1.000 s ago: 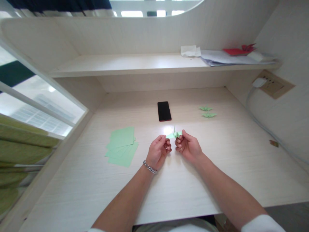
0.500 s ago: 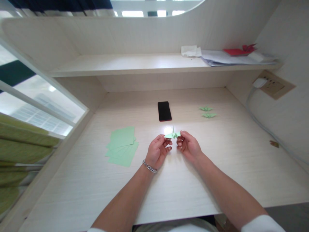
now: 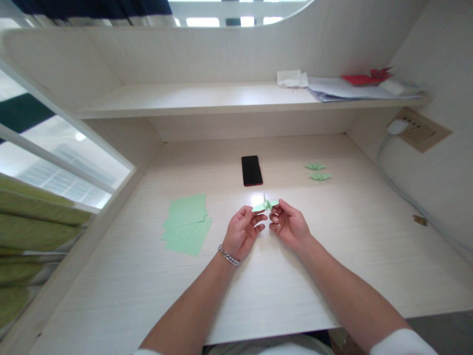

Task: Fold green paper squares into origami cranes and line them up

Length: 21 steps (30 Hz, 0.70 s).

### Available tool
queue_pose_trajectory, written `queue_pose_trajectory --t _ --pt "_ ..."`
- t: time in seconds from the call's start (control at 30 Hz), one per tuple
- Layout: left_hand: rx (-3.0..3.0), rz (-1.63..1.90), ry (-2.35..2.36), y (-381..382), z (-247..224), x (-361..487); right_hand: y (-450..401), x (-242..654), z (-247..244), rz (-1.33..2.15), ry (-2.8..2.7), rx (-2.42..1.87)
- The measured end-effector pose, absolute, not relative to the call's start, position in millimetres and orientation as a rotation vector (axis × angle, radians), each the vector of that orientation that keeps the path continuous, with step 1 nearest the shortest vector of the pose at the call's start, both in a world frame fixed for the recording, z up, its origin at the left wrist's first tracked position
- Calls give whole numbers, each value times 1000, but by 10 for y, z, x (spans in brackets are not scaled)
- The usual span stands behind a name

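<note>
A small green origami crane (image 3: 265,205) is held between my two hands near the middle of the desk, its wings spread to the sides and a thin point sticking up. My left hand (image 3: 242,229) pinches the left wing between thumb and forefinger. The tip of the right wing is in the pinch of my right hand (image 3: 290,224). The other fingers of both hands curl loosely below the crane. To the left lies a loose stack of green paper sheets (image 3: 188,222). Two finished-looking green paper cranes (image 3: 320,176) rest on the desk at the right.
A black phone (image 3: 252,170) lies on the desk (image 3: 273,301) beyond my hands. Above runs a shelf (image 3: 192,96) with papers (image 3: 345,89), a white tissue (image 3: 291,79) and a red paper crane (image 3: 380,74). At right, a cable (image 3: 392,180) hangs from a wall socket (image 3: 421,129).
The crane's right wing has shifted slightly up and to the right with my right fingers. My left hand's lower fingers have moved a little to the right. Both hands still hold the wings.
</note>
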<state>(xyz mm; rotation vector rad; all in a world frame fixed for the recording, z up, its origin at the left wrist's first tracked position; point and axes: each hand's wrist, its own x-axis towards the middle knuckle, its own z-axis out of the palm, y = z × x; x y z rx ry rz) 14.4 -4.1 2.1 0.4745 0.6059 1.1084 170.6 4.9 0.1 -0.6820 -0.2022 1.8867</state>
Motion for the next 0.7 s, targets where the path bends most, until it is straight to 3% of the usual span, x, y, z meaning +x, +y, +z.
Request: queue_pose_trajectory --t 0.7 --pt "408 1151 576 -21 -4 128 11 1652 27 1898 -130 -684"
